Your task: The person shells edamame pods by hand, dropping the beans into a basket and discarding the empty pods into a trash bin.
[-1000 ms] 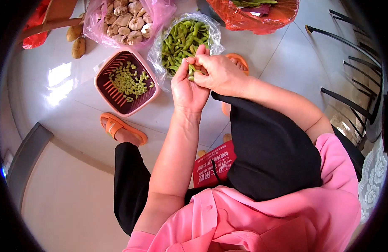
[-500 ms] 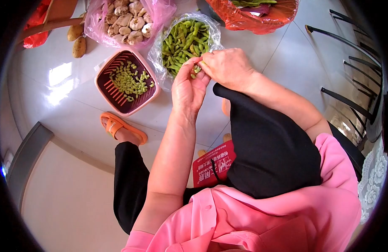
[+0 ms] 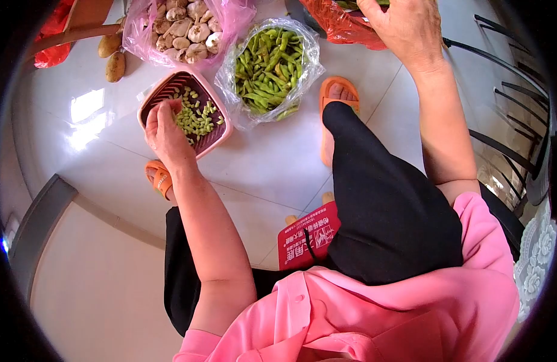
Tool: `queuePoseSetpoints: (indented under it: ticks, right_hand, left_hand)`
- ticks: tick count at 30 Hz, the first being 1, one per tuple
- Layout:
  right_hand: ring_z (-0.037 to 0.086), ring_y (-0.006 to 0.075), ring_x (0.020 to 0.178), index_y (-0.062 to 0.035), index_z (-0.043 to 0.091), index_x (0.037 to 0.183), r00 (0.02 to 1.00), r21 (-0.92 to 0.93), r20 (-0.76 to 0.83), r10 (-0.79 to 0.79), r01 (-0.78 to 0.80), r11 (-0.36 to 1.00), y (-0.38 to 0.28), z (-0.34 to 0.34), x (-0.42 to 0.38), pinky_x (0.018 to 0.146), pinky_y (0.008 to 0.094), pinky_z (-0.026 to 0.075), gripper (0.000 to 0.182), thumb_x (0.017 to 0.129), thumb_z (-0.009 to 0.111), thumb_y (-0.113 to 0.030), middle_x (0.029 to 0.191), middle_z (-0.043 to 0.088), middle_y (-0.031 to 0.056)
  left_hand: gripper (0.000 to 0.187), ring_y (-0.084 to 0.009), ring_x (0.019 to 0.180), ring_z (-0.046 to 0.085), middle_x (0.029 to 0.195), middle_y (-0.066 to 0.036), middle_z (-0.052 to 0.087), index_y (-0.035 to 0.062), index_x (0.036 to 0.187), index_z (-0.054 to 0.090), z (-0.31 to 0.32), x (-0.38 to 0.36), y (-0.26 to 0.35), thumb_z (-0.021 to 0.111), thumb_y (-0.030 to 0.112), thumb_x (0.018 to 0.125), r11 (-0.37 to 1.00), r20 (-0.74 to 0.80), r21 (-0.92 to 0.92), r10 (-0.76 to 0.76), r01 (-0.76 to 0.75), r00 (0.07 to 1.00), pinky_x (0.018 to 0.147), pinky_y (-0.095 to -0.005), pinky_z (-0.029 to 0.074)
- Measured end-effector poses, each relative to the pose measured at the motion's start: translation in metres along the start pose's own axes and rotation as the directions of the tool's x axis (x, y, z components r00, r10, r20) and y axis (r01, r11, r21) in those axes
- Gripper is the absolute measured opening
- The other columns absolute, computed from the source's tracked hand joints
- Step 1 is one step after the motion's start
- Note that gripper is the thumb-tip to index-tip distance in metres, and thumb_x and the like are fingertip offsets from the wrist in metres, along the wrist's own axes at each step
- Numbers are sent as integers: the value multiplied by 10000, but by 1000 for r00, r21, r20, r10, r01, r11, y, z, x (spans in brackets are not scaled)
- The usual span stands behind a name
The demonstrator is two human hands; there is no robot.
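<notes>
Over the left side of a pink and dark basket [image 3: 215, 142] is my left hand [image 3: 166, 134], its fingers drawn together and pointing down; what they hold, if anything, is hidden. Shelled green beans [image 3: 197, 122] lie in the basket beside my fingers. My right hand [image 3: 409, 30] is at the top edge over a red plastic bag [image 3: 344, 27], its fingertips partly cut off by the frame. Between the two hands, a clear plastic bag [image 3: 314, 69] stands full of green pods [image 3: 266, 72].
A pink bag [image 3: 136, 36] of garlic [image 3: 197, 33] sits behind the basket, with potatoes [image 3: 115, 67] to its left. Black metal legs [image 3: 501, 57] rise at the right. Orange sandals [image 3: 355, 96] are on the tiled floor, and a red printed item [image 3: 299, 244] is under my body.
My hands have parted from above the pods. The left one moved left and down into the basket area, and the right one moved up and right to the red bag.
</notes>
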State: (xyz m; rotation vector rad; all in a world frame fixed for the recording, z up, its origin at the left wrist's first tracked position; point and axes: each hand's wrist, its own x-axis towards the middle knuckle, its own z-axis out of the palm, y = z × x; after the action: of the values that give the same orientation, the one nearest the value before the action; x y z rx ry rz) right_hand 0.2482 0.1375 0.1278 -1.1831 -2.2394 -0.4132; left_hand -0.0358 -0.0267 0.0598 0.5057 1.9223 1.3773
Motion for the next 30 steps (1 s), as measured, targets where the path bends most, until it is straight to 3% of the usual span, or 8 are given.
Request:
queuePoseSetpoints:
  ticks: [1,5,8,15,21,22,25,30]
  right_hand:
    - [543,270,673,-37,575,1003,970,-53,-212,-118,109,993,-1,13,5,578,320,450,218,790,575,-84,876,547,103]
    - [591,236,700,-109,623,879,985,535,133,-108,20,845,-43,16,-40,606,338,472,98,783,625,-133,803,585,61]
    - [597,281,751,-94,600,850,778,696,583,-232,-332,636,-84,53,-90,620,388,485,104,809,551,-176,810,575,78]
    - [624,308,776,-107,633,843,549,527,775,-313,-290,799,-128,112,-132,673,414,493,116,767,563,-160,862,629,100]
    - [636,302,755,-59,623,830,457,496,791,-406,-92,863,-119,106,-131,651,412,492,217,695,609,-228,766,644,128]
    - [631,303,737,-54,612,821,454,401,864,-215,-365,840,-113,102,-130,641,407,488,227,694,615,-242,764,642,130]
    - [576,149,577,-34,567,798,322,300,945,57,-924,238,-95,93,-128,521,301,450,222,734,648,-231,679,607,85]
    - [492,51,542,-36,567,890,330,288,942,-54,-882,-372,-92,46,-105,480,186,375,170,809,617,-177,684,586,4]
  left_hand:
    - [214,-109,718,544,788,-56,609,-18,814,631,-6,2,-6,523,159,864,991,-40,119,-49,53,998,706,-237,452]
    - [229,-118,734,567,806,-48,623,-19,875,646,-13,9,-36,541,185,862,974,-49,226,-7,18,999,695,-229,464]
    - [232,-101,731,555,806,-42,620,-14,857,647,7,-3,-19,526,183,882,957,18,272,96,-98,995,671,-218,443]
    - [217,-90,619,533,734,-35,607,-7,837,605,56,-50,-1,478,147,921,998,428,21,48,-63,903,569,-226,434]
    - [270,-360,774,594,840,-221,619,-19,829,608,56,-48,-33,476,216,846,750,410,637,-137,-176,902,745,-406,453]
    - [293,-392,836,580,881,-241,613,-18,848,621,49,-44,-40,466,230,858,736,359,668,-183,-115,915,764,-428,441]
    - [347,-298,633,594,699,-173,623,-18,821,653,38,-38,-34,507,291,882,686,347,720,-219,-109,912,636,-372,457]
    - [260,-107,759,605,823,-41,662,-2,996,659,66,-53,-35,578,221,890,965,462,164,-260,206,848,666,-231,486]
